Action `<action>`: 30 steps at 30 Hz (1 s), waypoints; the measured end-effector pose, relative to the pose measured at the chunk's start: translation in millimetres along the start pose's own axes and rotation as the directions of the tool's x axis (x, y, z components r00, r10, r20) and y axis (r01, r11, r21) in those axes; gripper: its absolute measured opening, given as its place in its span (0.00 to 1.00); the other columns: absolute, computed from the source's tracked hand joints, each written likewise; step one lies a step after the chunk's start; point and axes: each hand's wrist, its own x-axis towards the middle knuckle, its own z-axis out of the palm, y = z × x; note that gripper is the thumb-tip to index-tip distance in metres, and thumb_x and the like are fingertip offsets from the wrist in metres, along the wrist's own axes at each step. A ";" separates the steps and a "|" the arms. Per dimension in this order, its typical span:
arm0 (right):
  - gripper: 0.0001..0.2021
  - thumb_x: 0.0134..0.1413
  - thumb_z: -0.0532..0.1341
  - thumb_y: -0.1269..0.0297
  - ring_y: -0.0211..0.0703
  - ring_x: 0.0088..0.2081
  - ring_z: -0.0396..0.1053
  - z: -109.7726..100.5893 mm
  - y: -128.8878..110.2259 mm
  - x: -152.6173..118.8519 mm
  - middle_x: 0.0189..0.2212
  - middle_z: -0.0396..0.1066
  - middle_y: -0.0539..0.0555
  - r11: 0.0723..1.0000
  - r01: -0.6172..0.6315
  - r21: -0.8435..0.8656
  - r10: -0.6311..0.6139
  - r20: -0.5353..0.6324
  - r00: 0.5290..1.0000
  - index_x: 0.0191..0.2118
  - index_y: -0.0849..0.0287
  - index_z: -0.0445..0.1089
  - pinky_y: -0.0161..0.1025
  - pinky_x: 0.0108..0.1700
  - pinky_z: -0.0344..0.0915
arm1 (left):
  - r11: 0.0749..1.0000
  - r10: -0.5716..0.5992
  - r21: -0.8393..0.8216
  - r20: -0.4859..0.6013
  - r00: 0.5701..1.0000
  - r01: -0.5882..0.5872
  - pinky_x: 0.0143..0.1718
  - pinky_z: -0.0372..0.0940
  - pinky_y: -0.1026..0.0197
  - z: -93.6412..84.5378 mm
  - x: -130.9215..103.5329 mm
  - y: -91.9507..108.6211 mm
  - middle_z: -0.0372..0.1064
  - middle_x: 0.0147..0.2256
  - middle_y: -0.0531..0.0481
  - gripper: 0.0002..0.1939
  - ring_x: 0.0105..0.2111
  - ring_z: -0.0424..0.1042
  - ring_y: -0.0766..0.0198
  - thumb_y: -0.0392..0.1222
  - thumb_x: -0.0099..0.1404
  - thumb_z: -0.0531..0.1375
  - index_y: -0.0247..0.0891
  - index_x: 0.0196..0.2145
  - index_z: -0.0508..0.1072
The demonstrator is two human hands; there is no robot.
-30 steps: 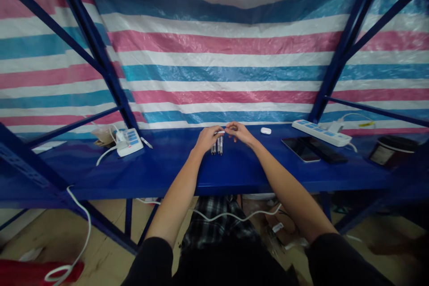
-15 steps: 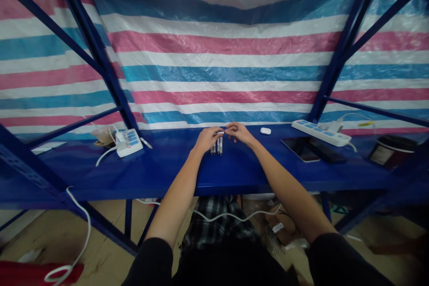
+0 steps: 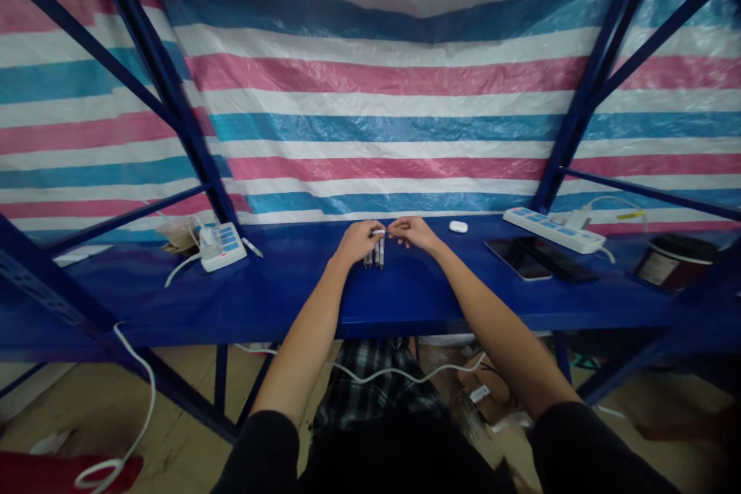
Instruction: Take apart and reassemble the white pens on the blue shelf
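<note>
My left hand (image 3: 357,240) is closed round a white pen (image 3: 377,231), held crosswise just above the table. From the other side, the fingertips of my right hand (image 3: 412,231) pinch together at the pen's right end. What small part they grip there is too small to make out. Below the held pen, several white-and-grey pens (image 3: 378,253) lie side by side on the blue tabletop (image 3: 405,297), their dark tips toward me. My left hand partly covers their far ends.
At left, a white pen (image 3: 252,248) lies beside a power strip (image 3: 227,248) with a plugged-in charger. On the right are a white earbud case (image 3: 458,226), two phones (image 3: 521,258), a long power strip (image 3: 556,230) and a dark tub (image 3: 675,261). Blue posts (image 3: 197,147) frame the table.
My right hand has dipped slightly, and its fingertips have come in against the end of the held pen. My left hand stays almost in place. The row of pens has not moved.
</note>
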 end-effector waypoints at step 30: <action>0.10 0.51 0.62 0.63 0.37 0.24 0.61 -24.6 5.7 5.8 0.23 0.69 0.48 0.996 -0.038 -0.085 0.022 -0.188 0.982 0.38 0.61 0.75 0.34 0.29 0.59 | 0.991 -0.109 0.073 -0.088 0.990 0.116 0.42 0.65 0.59 -8.1 -2.8 -7.5 0.78 0.44 0.48 0.10 0.43 0.75 0.55 0.47 0.69 0.58 0.44 0.39 0.79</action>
